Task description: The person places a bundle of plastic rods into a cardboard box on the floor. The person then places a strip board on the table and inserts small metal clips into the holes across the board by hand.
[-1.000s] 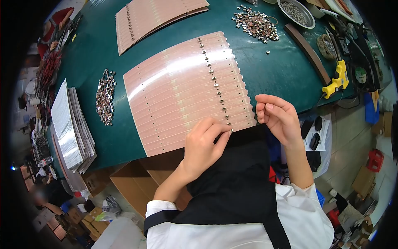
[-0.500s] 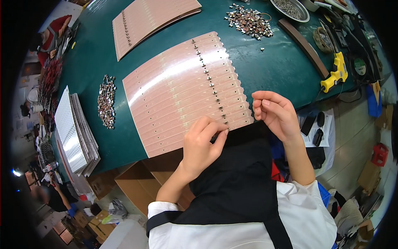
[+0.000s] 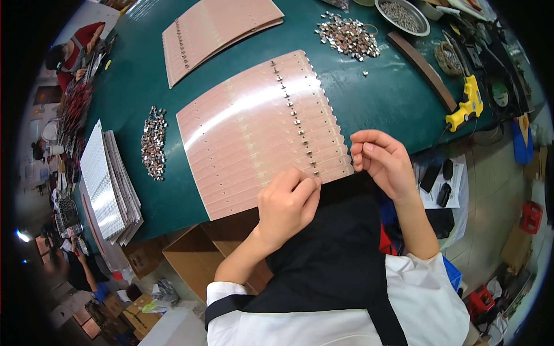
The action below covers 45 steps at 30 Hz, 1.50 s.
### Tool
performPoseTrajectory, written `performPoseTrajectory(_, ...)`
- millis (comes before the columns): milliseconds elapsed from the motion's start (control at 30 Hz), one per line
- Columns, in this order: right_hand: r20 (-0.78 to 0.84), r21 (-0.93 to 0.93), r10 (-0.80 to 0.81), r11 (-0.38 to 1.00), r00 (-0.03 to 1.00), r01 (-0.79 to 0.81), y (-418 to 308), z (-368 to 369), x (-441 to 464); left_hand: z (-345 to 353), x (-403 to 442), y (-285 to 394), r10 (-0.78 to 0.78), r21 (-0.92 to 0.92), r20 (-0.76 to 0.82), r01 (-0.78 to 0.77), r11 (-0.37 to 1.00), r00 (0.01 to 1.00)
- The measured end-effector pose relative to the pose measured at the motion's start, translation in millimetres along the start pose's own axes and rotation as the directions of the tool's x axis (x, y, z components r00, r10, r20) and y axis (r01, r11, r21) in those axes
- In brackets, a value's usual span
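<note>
A pinkish-tan ribbed sheet [image 3: 236,138] with a scalloped right edge lies on the green table. Small metal clips [image 3: 298,122] sit in a row across it, close to that edge. My left hand [image 3: 288,202] is closed at the sheet's near edge, thumb and forefinger pinched at the near end of the row; what they grip is hidden. Just off the sheet's near right corner, my right hand [image 3: 385,164] hovers with fingers curled in and the thumb against them. Whatever it may hold cannot be made out.
Loose metal clips form one pile [image 3: 153,143] left of the sheet and another [image 3: 348,36] beyond it. More tan sheets [image 3: 222,32] lie at the back, and silvery perforated sheets [image 3: 104,179] at left. A yellow glue gun [image 3: 468,104] and a metal bowl [image 3: 427,29] are at right.
My left thumb and forefinger have shifted slightly up against the sheet's edge, and the small shiny piece at their tips is now hidden. My right hand has barely moved. The view has shifted slightly.
</note>
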State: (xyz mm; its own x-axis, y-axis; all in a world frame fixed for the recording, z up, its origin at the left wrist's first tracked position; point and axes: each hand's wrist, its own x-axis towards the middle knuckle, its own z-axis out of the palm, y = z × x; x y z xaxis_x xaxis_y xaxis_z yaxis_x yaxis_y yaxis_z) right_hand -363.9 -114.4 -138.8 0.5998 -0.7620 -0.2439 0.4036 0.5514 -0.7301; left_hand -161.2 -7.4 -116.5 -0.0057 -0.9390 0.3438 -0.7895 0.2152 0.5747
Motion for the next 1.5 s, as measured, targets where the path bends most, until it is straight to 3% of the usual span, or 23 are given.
performPoseTrajectory(133,-0.025,-0.121,0.0,0.993,1.0,-0.003,-5.4,8.0,-1.0,0.1,-3.6,-1.1,0.048,0.075,-0.015,-0.047,0.996,0.999)
performPoseTrajectory(267,-0.054,-0.479,-0.095,0.876,0.994,0.058,-16.5,14.5,4.2,-23.7,-13.6,2.2,0.06,-0.013,0.014,-0.06,0.998,0.998)
performPoseTrajectory(333,-0.04,-0.6,-0.192,0.789,0.981,0.13,-22.7,20.0,5.3,-50.3,-22.6,-6.2,-0.22,-0.174,-0.126,0.196,0.965,0.967)
performPoseTrajectory(367,-0.027,-0.606,-0.186,0.784,0.982,0.132,-24.4,17.0,6.5,-66.8,-26.2,-16.4,-0.31,-0.11,-0.244,0.291,0.95,0.919)
performPoseTrajectory(400,-0.009,-0.61,-0.179,0.781,0.984,0.136,-25.4,12.1,9.8,-85.2,-30.9,-27.0,-0.386,-0.063,-0.37,0.391,0.918,0.845)
performPoseTrajectory(433,-0.009,-0.593,-0.121,0.8,0.993,0.092,-28.3,10.0,12.1,-100.5,-35.9,-37.4,-0.466,-0.128,-0.447,0.461,0.878,0.764)
performPoseTrajectory(467,-0.015,-0.578,-0.059,0.815,0.998,0.039,-33.5,10.7,13.4,-110.0,-47.1,-51.2,-0.536,-0.155,-0.46,0.531,0.833,0.708)
performPoseTrajectory(533,-0.077,-0.497,0.058,0.863,0.995,-0.089,-46.6,21.6,15.0,-112.4,-72.7,-75.9,-0.668,-0.351,-0.385,0.568,0.744,0.637)
performPoseTrajectory(600,-0.08,-0.398,0.185,0.895,0.979,-0.202,-54.1,23.0,22.6,-111.0,-86.4,-88.7,-0.713,-0.492,-0.219,0.556,0.67,0.666)
performPoseTrajectory(633,-0.074,-0.383,0.212,0.896,0.975,-0.224,-54.3,23.1,27.5,-112.6,-82.2,-82.1,-0.738,-0.671,-0.134,0.488,0.558,0.661)
performPoseTrajectory(667,-0.091,-0.434,0.194,0.875,0.977,-0.214,-56.4,26.9,29.2,-112.9,-82.9,-85.7,-0.704,-0.601,-0.093,0.524,0.604,0.705)
performPoseTrajectory(767,-0.119,-0.417,0.245,0.867,0.962,-0.272,-55.9,24.3,35.1,-127.3,-74.9,-81.0,-0.691,-0.538,-0.105,0.544,0.645,0.716)
performPoseTrajectory(833,-0.129,-0.359,0.284,0.88,0.95,-0.312,-47.9,19.4,41.4,-128.7,-73.9,-90.2,-0.739,-0.731,-0.019,0.495,0.47,0.673)
performPoseTrajectory(867,-0.139,-0.461,0.187,0.857,0.973,-0.23,-46.9,31.4,35.8,-127.8,-73.4,-93.5,-0.736,-0.734,-0.039,0.48,0.479,0.675)
performPoseTrajectory(967,0.006,-0.573,0.301,0.783,0.954,-0.243,-51.1,15.9,40.9,-120.2,-75.1,-101.5,-0.754,-0.893,0.043,0.363,0.265,0.655)
performPoseTrajectory(1067,0.032,-0.508,0.173,0.851,0.984,-0.132,-33.7,-10.4,48.3,-117.0,-76.9,-102.1,-0.705,-0.943,0.074,0.279,0.18,0.705)
performPoseTrajectory(1133,-0.008,-0.416,-0.024,0.909,1.0,0.018,-35.2,9.2,47.1,-122.8,-63.4,-99.0,-0.714,-0.944,0.024,0.25,0.213,0.7)
performPoseTrajectory(1167,-0.006,-0.365,-0.042,0.93,0.999,0.037,-48.9,28.5,47.0,-127.8,-55.1,-100.5,-0.685,-0.923,-0.061,0.221,0.316,0.726)
performPoseTrajectory(1233,0.101,-0.41,-0.166,0.891,0.981,0.194,-64.5,53.2,63.4,-139.0,-34.3,-107.9,-0.639,-0.864,-0.166,0.202,0.462,0.751)
performPoseTrajectory(1367,0.195,-0.515,-0.261,0.793,0.945,0.326,-91.7,64.4,156.0,-159.4,44.4,-166.8,-0.492,-0.669,-0.371,0.14,0.729,0.788)
performPoseTrajectory(1433,0.256,-0.669,-0.262,0.647,0.931,0.366,-109.4,82.8,202.8,-163.8,88.9,-204.5,-0.492,-0.634,-0.388,0.161,0.756,0.78)
performPoseTrajectory(1500,0.212,-0.658,-0.225,0.687,0.951,0.309,-113.0,72.7,266.4,-164.2,130.4,-234.5,-0.533,-0.658,-0.395,0.175,0.733,0.748)
